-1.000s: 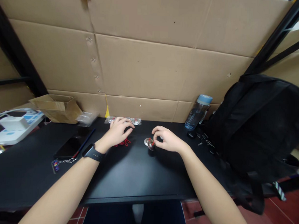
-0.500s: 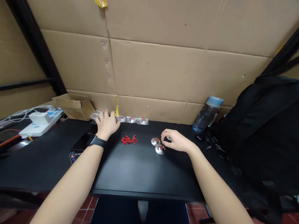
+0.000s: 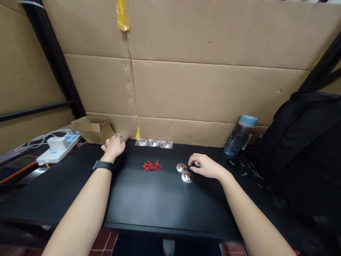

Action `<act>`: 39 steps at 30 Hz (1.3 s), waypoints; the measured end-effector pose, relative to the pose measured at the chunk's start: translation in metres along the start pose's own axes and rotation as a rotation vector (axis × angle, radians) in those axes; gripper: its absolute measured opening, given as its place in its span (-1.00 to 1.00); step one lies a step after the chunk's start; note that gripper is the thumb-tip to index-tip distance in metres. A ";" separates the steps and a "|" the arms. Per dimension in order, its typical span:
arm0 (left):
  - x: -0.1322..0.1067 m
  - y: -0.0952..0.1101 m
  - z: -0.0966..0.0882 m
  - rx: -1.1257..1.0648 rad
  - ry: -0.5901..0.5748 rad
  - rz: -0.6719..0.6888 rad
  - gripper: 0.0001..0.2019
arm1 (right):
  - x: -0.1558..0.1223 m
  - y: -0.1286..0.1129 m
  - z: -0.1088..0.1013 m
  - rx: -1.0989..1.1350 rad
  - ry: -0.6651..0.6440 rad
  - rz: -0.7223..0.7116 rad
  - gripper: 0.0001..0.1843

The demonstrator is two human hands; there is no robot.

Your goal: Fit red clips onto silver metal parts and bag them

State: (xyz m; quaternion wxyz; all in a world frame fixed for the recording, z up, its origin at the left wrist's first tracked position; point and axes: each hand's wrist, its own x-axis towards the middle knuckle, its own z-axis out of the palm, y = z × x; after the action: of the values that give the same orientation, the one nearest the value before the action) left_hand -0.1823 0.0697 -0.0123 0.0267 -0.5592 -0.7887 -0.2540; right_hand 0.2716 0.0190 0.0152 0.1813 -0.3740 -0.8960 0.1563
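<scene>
At the far left of the black counter (image 3: 151, 205) lies a white power strip (image 3: 53, 156) with a white adapter (image 3: 57, 142) plugged into it, and next comes an open brown box (image 3: 96, 134). Just beside the box, the left hand (image 3: 114, 145), a dark watch (image 3: 102, 165) on its wrist, reaches over a clear plastic packet (image 3: 122, 136); I cannot tell whether its fingers have closed on it. A row of wrapped metal discs (image 3: 154, 143) lies along the cardboard wall (image 3: 174, 90), with loose red cords (image 3: 150, 166) nearer the person. To their right, two bare metal discs (image 3: 187, 176) with red loops rest close together. Beside them the right hand (image 3: 204, 166) curves, thumb and fingers apart, a third disc (image 3: 197, 163) partly showing between them. Further right stand a blue-lidded bottle (image 3: 241, 136), some keys (image 3: 250, 169) and a black backpack (image 3: 306, 147).
</scene>
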 end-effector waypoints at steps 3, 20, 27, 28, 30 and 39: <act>0.000 0.000 0.000 0.000 -0.029 -0.003 -0.47 | 0.000 0.001 0.001 -0.006 -0.012 0.003 -0.87; -0.027 0.035 -0.020 -0.033 0.314 0.088 -0.48 | -0.001 -0.005 -0.002 -0.039 -0.027 -0.004 -0.85; -0.099 0.133 0.003 -0.072 0.160 0.684 -0.45 | -0.002 -0.005 -0.003 -0.058 -0.024 -0.004 -0.84; -0.109 0.142 0.010 -0.076 0.123 0.770 -0.44 | -0.002 -0.006 -0.003 -0.059 -0.023 -0.003 -0.84; -0.127 0.154 0.023 -0.073 0.057 0.883 -0.43 | -0.002 -0.007 -0.003 -0.060 -0.023 -0.003 -0.85; -0.141 0.152 0.036 -0.057 -0.079 1.003 -0.52 | 0.003 -0.003 0.011 -0.041 -0.062 -0.040 -0.78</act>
State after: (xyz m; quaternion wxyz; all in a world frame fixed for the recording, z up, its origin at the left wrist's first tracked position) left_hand 0.0156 0.0006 -0.0334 0.1003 -0.8791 -0.4161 -0.2100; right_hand 0.2628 0.0172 0.0070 0.1487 -0.3544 -0.9116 0.1456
